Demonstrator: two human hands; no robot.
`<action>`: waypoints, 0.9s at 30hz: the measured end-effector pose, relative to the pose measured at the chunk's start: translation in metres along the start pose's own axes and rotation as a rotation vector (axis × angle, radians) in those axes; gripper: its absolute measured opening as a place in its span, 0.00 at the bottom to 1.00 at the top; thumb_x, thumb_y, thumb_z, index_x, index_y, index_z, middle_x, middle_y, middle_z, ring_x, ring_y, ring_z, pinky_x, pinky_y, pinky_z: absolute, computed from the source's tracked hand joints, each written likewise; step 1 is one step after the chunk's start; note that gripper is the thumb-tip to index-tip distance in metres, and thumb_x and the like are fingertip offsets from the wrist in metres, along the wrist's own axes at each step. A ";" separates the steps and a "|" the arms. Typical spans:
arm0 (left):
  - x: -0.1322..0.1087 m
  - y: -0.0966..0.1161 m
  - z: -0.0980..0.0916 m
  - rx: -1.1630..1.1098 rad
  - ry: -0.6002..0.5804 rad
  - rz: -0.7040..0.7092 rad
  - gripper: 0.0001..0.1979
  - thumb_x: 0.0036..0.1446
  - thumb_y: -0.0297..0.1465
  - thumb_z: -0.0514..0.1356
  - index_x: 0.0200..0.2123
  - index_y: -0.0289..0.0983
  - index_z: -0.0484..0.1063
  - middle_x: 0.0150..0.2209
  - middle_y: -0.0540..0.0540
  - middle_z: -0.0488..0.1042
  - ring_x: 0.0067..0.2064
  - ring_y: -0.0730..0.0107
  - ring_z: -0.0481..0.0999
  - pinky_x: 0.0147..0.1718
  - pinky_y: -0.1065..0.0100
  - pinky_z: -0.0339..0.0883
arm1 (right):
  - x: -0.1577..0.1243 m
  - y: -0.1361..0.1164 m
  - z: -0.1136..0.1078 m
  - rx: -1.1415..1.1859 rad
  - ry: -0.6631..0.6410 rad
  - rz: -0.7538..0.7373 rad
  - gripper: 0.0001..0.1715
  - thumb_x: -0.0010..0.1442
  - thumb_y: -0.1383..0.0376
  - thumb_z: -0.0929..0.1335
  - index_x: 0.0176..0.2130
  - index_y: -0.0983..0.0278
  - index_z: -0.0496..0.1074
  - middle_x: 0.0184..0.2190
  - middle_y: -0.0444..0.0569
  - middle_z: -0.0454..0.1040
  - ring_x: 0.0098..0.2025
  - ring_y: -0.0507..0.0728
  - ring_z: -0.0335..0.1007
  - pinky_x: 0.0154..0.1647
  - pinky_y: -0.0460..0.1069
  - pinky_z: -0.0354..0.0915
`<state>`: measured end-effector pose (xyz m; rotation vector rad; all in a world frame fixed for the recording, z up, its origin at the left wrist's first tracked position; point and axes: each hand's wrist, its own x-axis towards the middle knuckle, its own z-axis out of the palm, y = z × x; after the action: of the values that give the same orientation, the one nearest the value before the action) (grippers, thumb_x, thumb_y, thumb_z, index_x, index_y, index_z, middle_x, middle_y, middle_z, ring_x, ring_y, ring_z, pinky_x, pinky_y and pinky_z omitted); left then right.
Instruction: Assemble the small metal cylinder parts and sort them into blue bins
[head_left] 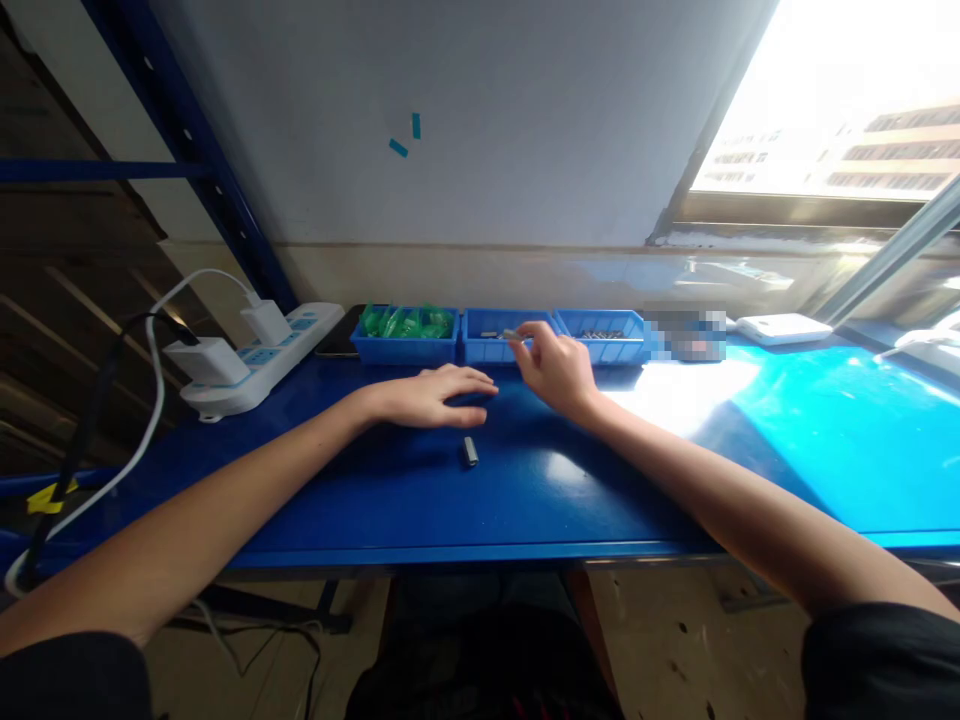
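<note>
Three blue bins stand in a row at the back of the blue table (375,505), against the wall. From where I stand, the left bin (405,352) is heaped with crumpled green plastic packets (409,323), some poking above the rim. The middle bin (484,352) has a few small pale pieces (490,334) showing low inside, and the right bin (626,351) carries a layer of small metallic parts (601,334), too tiny to make out singly. The person's right hand (553,365) is at the front of the middle bin, thumb and finger pinching a small grey piece (513,335) over it. The left hand (439,395) is palm down in front of the bins, fingers loosely stretched and thumb apart, holding nothing; I can't tell whether it touches the tabletop. Nearer the person, just below that hand's thumb, a short metal block (470,452) lies on the table. Off to the left, a white power strip (304,340) bears blue-marked panels whose lettering is too small to read, with two white adapters (266,322) plugged in. Right of the bins, one patch is blurred beyond recognition, and past it sits a flat white box (784,328), any markings unreadable from here.
</note>
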<state>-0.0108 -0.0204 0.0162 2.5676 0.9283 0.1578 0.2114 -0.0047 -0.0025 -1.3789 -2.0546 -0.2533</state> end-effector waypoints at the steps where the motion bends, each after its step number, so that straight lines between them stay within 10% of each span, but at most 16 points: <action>1: -0.004 0.000 -0.003 0.039 -0.084 0.024 0.31 0.55 0.50 0.58 0.60 0.48 0.62 0.66 0.45 0.57 0.65 0.50 0.55 0.60 0.53 0.51 | 0.002 0.002 -0.004 -0.087 0.005 0.112 0.22 0.66 0.56 0.59 0.52 0.66 0.66 0.29 0.54 0.78 0.33 0.63 0.75 0.37 0.52 0.63; 6: -0.007 -0.001 0.002 0.043 -0.014 0.047 0.21 0.59 0.45 0.57 0.54 0.49 0.69 0.64 0.44 0.58 0.64 0.51 0.56 0.61 0.47 0.47 | 0.000 -0.001 -0.014 -0.243 -0.116 0.156 0.35 0.64 0.53 0.60 0.63 0.70 0.54 0.30 0.58 0.78 0.34 0.69 0.76 0.34 0.54 0.63; 19: -0.002 0.012 0.016 0.022 0.064 0.185 0.13 0.59 0.41 0.59 0.47 0.47 0.74 0.58 0.45 0.66 0.61 0.56 0.61 0.60 0.53 0.50 | -0.010 -0.007 -0.001 -0.049 -0.261 -0.052 0.20 0.64 0.60 0.60 0.54 0.60 0.64 0.35 0.49 0.79 0.33 0.60 0.75 0.29 0.48 0.58; 27: 0.012 -0.001 0.023 -0.018 0.409 -0.045 0.15 0.63 0.38 0.50 0.35 0.36 0.73 0.37 0.44 0.76 0.40 0.64 0.73 0.43 0.65 0.65 | -0.014 -0.013 -0.005 0.126 -0.279 -0.278 0.17 0.68 0.56 0.57 0.44 0.62 0.69 0.34 0.48 0.78 0.34 0.56 0.74 0.32 0.47 0.57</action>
<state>0.0038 -0.0197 -0.0054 2.5412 1.1170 0.6943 0.2053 -0.0238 -0.0049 -1.1006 -2.4505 -0.0473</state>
